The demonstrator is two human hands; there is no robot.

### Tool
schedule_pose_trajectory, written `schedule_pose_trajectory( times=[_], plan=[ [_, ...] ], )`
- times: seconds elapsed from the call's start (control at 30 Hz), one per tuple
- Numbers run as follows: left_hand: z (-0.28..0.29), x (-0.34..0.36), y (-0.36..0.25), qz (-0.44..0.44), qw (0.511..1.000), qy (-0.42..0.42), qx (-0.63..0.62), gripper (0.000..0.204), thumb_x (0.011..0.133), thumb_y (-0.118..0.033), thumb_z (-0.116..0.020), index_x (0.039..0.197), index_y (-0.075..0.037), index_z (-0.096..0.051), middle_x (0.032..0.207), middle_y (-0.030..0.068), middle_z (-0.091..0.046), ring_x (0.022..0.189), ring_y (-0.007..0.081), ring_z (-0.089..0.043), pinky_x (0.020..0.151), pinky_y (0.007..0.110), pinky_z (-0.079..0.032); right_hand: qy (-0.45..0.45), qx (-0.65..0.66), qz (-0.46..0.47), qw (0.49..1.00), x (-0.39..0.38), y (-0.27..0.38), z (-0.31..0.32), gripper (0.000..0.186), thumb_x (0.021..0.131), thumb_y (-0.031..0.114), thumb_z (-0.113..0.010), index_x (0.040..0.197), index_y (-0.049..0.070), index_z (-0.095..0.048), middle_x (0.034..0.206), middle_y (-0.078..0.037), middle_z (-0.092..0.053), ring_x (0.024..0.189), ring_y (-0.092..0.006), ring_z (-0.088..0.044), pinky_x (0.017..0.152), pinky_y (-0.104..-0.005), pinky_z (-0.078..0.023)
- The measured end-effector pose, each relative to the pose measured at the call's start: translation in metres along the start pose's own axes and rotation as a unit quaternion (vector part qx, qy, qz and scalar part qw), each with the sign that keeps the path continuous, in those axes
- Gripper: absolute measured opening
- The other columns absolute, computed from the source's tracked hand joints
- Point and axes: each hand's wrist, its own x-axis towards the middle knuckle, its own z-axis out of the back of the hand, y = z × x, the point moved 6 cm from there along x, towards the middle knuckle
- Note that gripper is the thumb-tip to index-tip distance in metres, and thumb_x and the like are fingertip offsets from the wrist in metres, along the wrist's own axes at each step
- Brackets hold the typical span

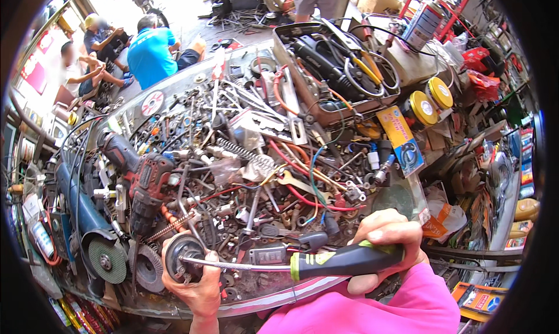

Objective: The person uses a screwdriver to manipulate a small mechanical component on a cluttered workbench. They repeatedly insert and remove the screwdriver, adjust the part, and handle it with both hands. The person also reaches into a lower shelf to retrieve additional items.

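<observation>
My left hand (202, 290) is closed around a round black part with a metal middle (176, 251), held upright near the table's front edge. My right hand (389, 236) grips a screwdriver (343, 260) by its black and green handle. Its long metal shaft lies almost level and reaches left across my left thumb, with the tip against the face of the round part. Just behind the shaft lies a small grey rectangular device (268, 255). A red and black cordless drill (148, 185) rests beyond my left hand.
Loose bolts, wrenches, springs and wires cover the table. Angle grinders with discs (105, 260) lie at the left. An open tool case (326, 112) stands at the back right, near a yellow and blue box (400, 137) and yellow-lidded tins (423, 108). Several people sit beyond the table.
</observation>
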Motion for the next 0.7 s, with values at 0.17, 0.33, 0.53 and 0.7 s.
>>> schedule_pose_trajectory(
  times=[0.17, 0.33, 0.53, 0.7],
  plan=[
    [0.000, -0.004, 0.003, -0.002, 1.000, -0.012, -0.005, 0.036, 0.074, 0.001, -0.071, 0.106, 0.001, -0.056, 0.089, 0.0042, -0.057, 0.079, 0.0126, -0.056, 0.076, 0.028, -0.048, -0.040, 0.053, 0.009, 0.998, 0.000, -0.004, -0.002, 0.072, 0.067, 0.044, -0.090, 0.111, -0.001, -0.054, 0.084, -0.012, -0.067, 0.064, -0.0198, -0.068, 0.051, -0.0281, -0.053],
    [0.007, -0.004, 0.020, 0.007, 1.000, -0.021, -0.006, 0.042, 0.074, 0.001, -0.072, 0.113, 0.003, -0.056, 0.098, 0.0062, -0.058, 0.085, 0.0143, -0.056, 0.081, 0.029, -0.048, 0.017, 0.063, -0.017, 0.998, 0.008, 0.006, -0.002, 0.076, 0.066, 0.028, -0.094, 0.121, 0.002, -0.048, 0.084, -0.016, -0.067, 0.068, -0.0271, -0.070, 0.054, -0.0304, -0.055],
    [0.010, -0.006, 0.029, -0.006, 1.000, 0.001, -0.024, 0.052, 0.078, -0.004, -0.074, 0.124, 0.005, -0.052, 0.119, 0.0126, -0.059, 0.107, 0.0207, -0.057, 0.097, 0.035, -0.045, -0.023, 0.059, -0.029, 0.998, 0.001, -0.007, 0.003, 0.062, 0.070, 0.032, -0.091, 0.109, -0.005, -0.060, 0.081, -0.010, -0.067, 0.065, -0.0216, -0.068, 0.054, -0.0285, -0.051],
    [0.000, -0.005, 0.003, -0.010, 0.999, 0.030, -0.031, 0.049, 0.078, -0.009, -0.072, 0.123, 0.004, -0.058, 0.114, 0.0081, -0.059, 0.100, 0.0172, -0.056, 0.093, 0.031, -0.044, -0.145, -0.022, -0.012, 0.989, 0.007, -0.011, 0.022, 0.060, 0.074, 0.029, -0.089, 0.111, -0.006, -0.058, 0.086, -0.013, -0.067, 0.065, -0.0204, -0.066, 0.055, -0.0299, -0.052]
  ],
)
